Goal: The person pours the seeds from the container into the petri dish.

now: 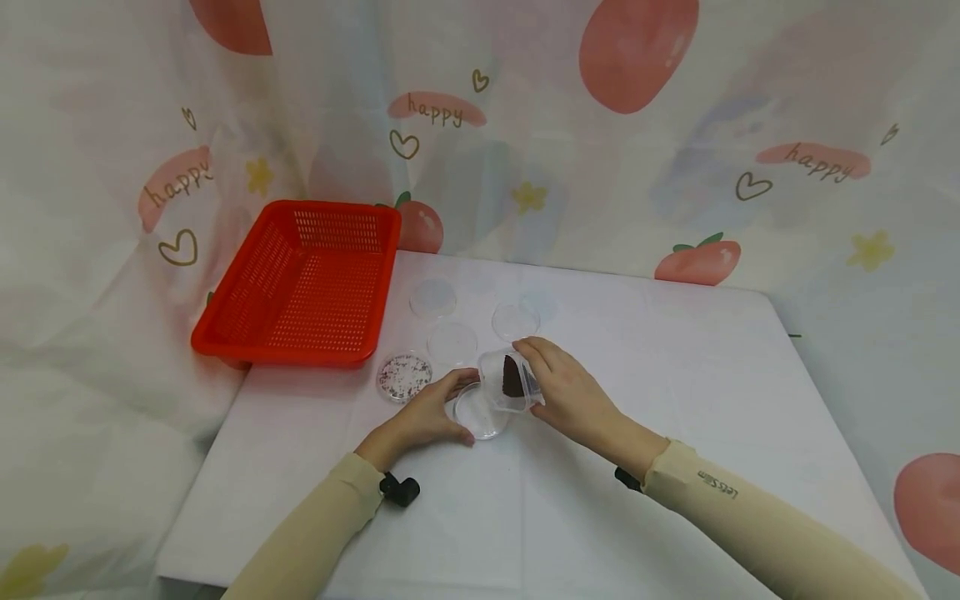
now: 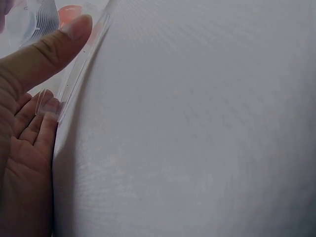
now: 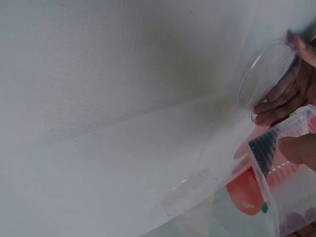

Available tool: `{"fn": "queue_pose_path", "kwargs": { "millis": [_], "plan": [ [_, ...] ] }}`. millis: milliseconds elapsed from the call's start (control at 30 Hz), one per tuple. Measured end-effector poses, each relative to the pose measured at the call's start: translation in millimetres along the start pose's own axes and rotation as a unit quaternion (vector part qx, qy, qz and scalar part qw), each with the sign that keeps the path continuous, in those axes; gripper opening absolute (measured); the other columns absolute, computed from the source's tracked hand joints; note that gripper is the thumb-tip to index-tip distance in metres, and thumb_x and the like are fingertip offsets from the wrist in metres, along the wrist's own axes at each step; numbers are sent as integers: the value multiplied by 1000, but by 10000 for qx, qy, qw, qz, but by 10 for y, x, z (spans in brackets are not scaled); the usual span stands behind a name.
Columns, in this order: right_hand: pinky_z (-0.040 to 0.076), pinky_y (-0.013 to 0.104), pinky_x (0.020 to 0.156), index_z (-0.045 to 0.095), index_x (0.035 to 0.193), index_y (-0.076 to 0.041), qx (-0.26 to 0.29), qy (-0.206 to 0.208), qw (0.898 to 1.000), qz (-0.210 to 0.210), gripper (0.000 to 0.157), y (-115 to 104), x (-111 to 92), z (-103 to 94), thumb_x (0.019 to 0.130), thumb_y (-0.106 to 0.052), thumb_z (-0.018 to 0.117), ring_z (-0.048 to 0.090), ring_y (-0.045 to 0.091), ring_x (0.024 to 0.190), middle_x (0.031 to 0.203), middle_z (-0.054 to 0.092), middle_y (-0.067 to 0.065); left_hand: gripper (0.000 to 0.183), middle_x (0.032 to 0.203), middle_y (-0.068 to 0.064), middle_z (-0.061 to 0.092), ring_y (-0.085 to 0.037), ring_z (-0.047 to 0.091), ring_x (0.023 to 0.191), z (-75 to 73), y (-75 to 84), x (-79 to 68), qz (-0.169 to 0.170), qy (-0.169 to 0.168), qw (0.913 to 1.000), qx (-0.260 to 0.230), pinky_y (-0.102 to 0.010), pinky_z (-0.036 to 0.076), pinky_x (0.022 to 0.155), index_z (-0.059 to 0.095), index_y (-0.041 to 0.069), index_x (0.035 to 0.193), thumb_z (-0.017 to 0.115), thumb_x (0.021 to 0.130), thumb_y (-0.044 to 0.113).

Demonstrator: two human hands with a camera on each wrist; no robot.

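Note:
My right hand [image 1: 573, 396] grips a clear ribbed plastic container [image 1: 491, 379], tilted toward the left with dark granular matter [image 1: 512, 377] lying against one side. Below its mouth, a clear petri dish [image 1: 478, 419] rests on the white table. Around the left rim of that dish curve the thumb and fingers of my left hand [image 1: 423, 417]. The right wrist view also shows the dish [image 3: 269, 74] beside the container [image 3: 276, 182]. Whether any of the dark matter has landed in the dish, I cannot tell. Left of it stands another petri dish [image 1: 405, 377] with dark specks across it.
Three clear round dishes or lids, a near-left one [image 1: 452, 343], a far-left one [image 1: 432, 297] and a right one [image 1: 516, 321], lie beyond my hands. A red perforated basket [image 1: 285, 357] stands at the table's back left. Behind the table [image 1: 675, 500] hangs a strawberry-print curtain.

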State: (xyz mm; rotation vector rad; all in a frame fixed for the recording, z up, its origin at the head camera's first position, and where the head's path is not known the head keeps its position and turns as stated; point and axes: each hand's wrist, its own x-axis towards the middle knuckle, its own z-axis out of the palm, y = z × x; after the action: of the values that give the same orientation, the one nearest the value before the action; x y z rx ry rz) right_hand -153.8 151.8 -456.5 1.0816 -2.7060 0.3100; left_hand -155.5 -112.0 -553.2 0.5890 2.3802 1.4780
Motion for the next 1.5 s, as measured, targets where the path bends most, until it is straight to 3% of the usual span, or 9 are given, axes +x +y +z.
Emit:
{"fn": "queue_pose_path", "kwargs": {
  "millis": [800,1500],
  "plan": [
    [47,47,115,46,149,3,-895,-83,9938,-648,88,-31,20,20,71,2,87,51,37,138,148,52,20,105,160,1,49,-20,44,149,-9,-12,-15,-124,41,9999,24,-44,32,126,44,21,153,99,64,15],
    [45,46,118,46,149,3,-1349,-140,9867,-896,71,-33,42,40,84,2,75,48,36,142,148,53,19,104,159,3,50,-16,44,149,0,-31,10,-146,55,9999,36,-41,31,126,44,23,153,99,65,16]
  ]
}}
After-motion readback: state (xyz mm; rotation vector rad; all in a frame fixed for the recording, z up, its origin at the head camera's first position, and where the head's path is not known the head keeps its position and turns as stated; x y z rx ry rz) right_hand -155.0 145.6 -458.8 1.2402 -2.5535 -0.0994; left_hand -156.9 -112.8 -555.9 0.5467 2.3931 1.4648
